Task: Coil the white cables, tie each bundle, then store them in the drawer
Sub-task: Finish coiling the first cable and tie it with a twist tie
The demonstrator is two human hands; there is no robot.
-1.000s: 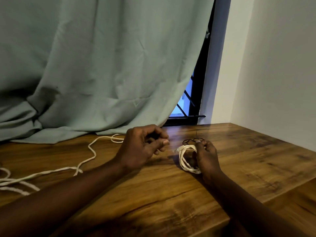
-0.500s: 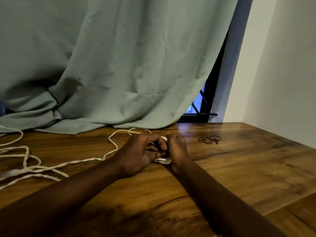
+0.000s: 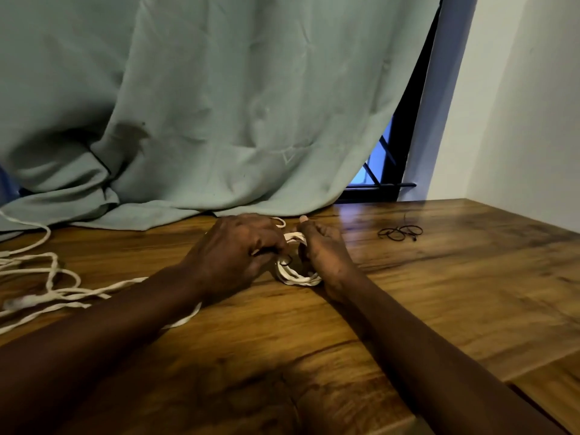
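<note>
White cable coil [image 3: 296,274]: small, several turns, lying on the table [image 3: 439,293] close to its far edge, roughly midway along that edge; lower arc resting on the wood, upper part lifted between the hands. Left hand [image 3: 232,252]: knuckles up, fingers curled in over the coil's left side and pinching strands there; exact fingertip contact hidden under the hand. Right hand [image 3: 323,255]: fingers curled round the coil's right side, thumb raised toward the far edge. Thin dark loop [image 3: 286,261]: seen against the coil in the gap between the two hands; cannot tell whether wrapped round the turns or only lying on them. Loose white cable [image 3: 53,277]: tangled in slack loops over the left part of the table, with a strand passing under the left forearm toward the coil; cannot tell whether joined to it. Black elastic bands [image 3: 400,232]: small cluster flat on the wood toward the far right corner, well apart from the hands. Pale green curtain [image 3: 219,105]: draped onto the far edge behind the hands. Dark window frame [image 3: 392,171] and white wall [image 3: 518,120]: at the right.
</note>
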